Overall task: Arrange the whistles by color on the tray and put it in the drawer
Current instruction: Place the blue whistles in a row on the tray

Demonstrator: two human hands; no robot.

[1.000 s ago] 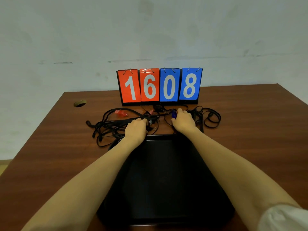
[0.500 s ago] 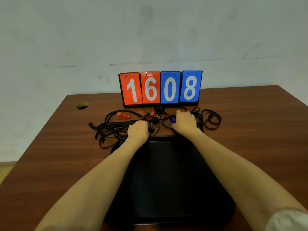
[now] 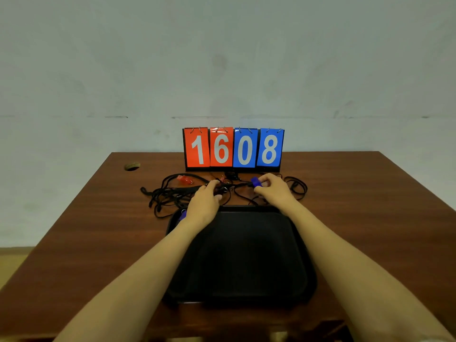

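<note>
A black tray (image 3: 243, 257) lies on the brown table in front of me. Beyond its far edge is a tangle of black lanyards (image 3: 172, 193) with whistles on them. My right hand (image 3: 274, 190) pinches a blue whistle (image 3: 256, 181) just past the tray's far right corner. My left hand (image 3: 206, 198) grips a bunch of lanyard cords and rings near the tray's far left corner. A red whistle (image 3: 184, 179) lies at the left of the tangle, and a second red one (image 3: 222, 179) peeks out beyond my left fingers. Another blue whistle (image 3: 182, 214) shows at the tray's far left corner beside my left wrist.
A flip scoreboard (image 3: 233, 148) reading 1608 stands at the back of the table against the wall. A round cable hole (image 3: 132, 166) is at the far left of the table top (image 3: 370, 206). More lanyard loops (image 3: 297, 187) lie to the right of my right hand.
My right hand has lifted the blue whistle slightly and pinches it more clearly. My left hand has shifted a little forward on the cords. The camera has tilted, so the scene sits lower.
</note>
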